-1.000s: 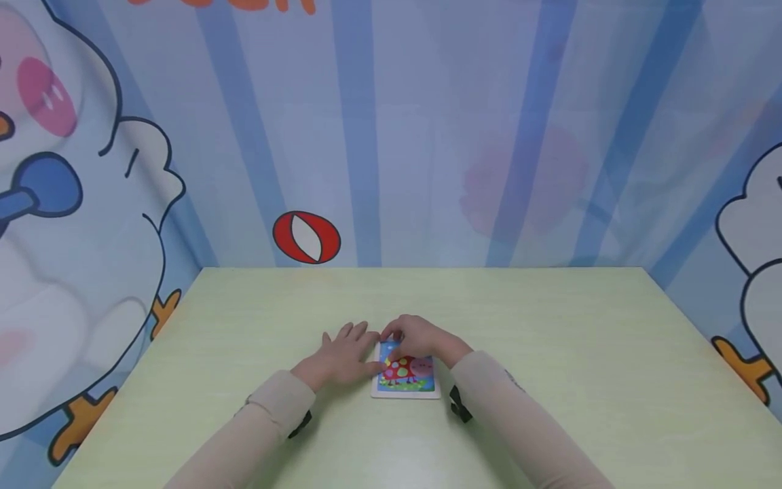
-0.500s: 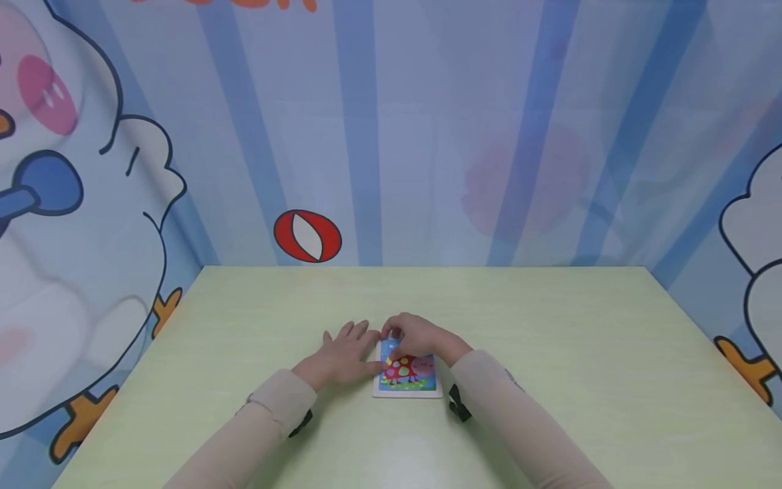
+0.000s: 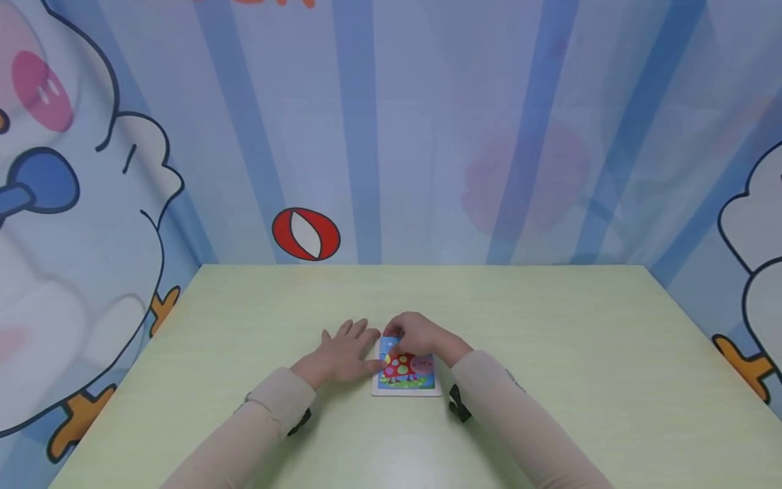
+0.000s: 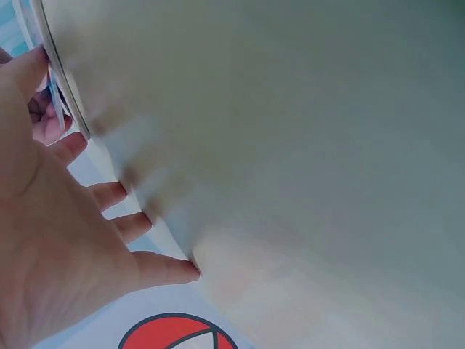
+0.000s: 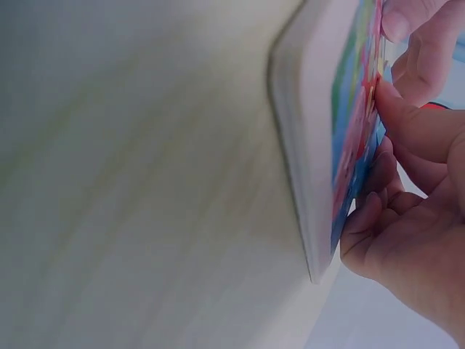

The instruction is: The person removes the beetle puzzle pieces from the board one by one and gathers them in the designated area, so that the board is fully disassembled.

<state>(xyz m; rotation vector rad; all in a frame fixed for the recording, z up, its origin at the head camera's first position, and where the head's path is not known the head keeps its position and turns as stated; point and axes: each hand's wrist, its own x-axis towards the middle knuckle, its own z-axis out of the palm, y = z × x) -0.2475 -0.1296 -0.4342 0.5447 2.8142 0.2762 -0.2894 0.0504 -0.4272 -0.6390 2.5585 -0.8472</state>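
Note:
A small ladybug picture puzzle (image 3: 406,382) with a white border lies flat on the table. My right hand (image 3: 418,337) reaches over its top edge and pinches a blue corner piece (image 3: 387,344) at the upper left. In the left wrist view that thin piece (image 4: 56,100) stands slightly raised from the board's edge (image 4: 69,94). My left hand (image 3: 345,358) rests with spread fingers on the table left of the puzzle, its thumb touching the border. In the right wrist view the right hand (image 5: 421,189) covers much of the picture.
The pale green table (image 3: 550,326) extends around both hands. Behind it hangs a blue striped backdrop (image 3: 427,136) with a printed red-and-white ball (image 3: 306,234) and cartoon figures at the sides.
The blue corner piece in my right hand has shifted slightly, and a seam now shows below it. My left hand has stayed in place.

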